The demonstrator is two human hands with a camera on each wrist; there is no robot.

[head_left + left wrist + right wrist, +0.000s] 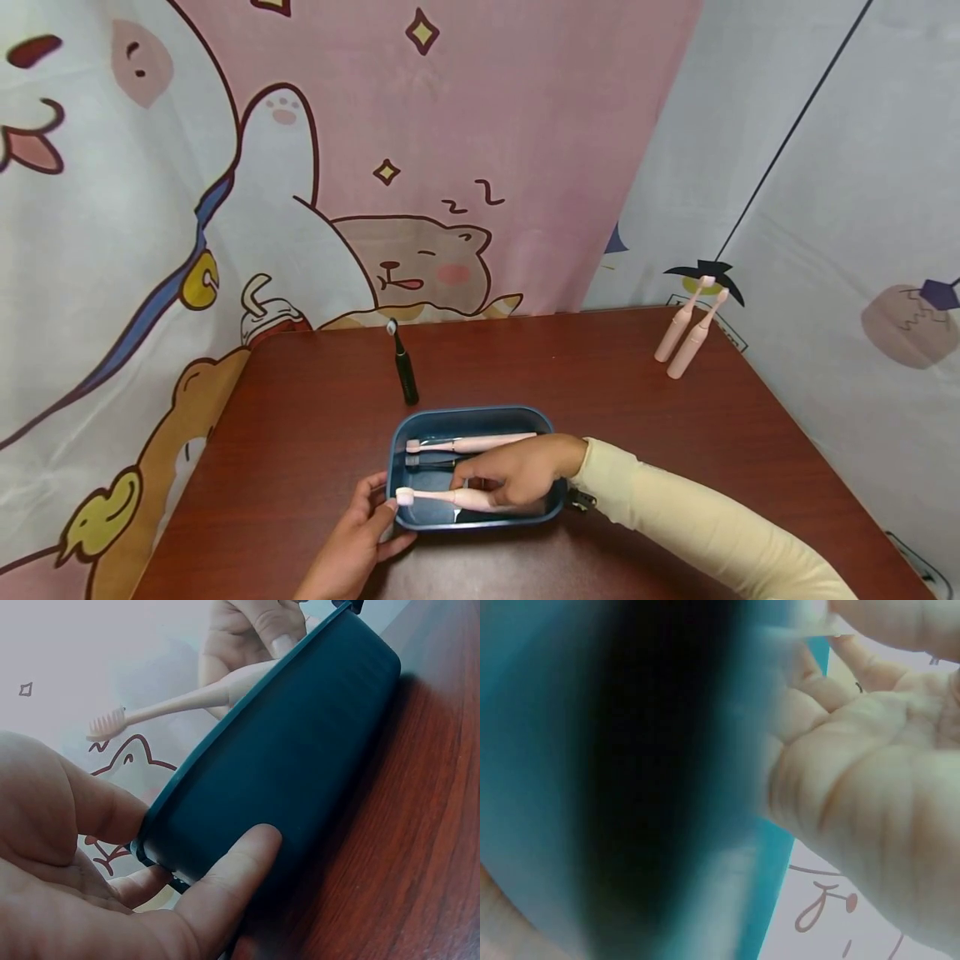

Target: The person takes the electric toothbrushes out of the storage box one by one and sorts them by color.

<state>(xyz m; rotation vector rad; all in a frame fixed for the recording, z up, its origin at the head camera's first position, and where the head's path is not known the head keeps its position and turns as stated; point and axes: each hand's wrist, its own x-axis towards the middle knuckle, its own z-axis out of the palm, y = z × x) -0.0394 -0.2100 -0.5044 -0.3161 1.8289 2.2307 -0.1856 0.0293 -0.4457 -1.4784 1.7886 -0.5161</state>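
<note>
presumably for steadiness, a blue oblong plastic tray is gripped at its near-left corner by the left hand; a slim pink toothbrush is pinched by the right hand.

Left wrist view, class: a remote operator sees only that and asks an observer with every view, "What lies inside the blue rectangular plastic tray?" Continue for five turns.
Observer: In the head view, a slim pale pink toothbrush lies along the far side of the blue rectangular plastic tray.
Operator: Anything between that and the pale pink toothbrush with the bristled head in the person's right hand?
Observer: Yes, a slim black toothbrush, its head toward the tray's left end.
Operator: And on the reddish-brown table, beyond the tray?
Observer: Another black toothbrush, with a whitish head, is there, apart from the tray.
</note>
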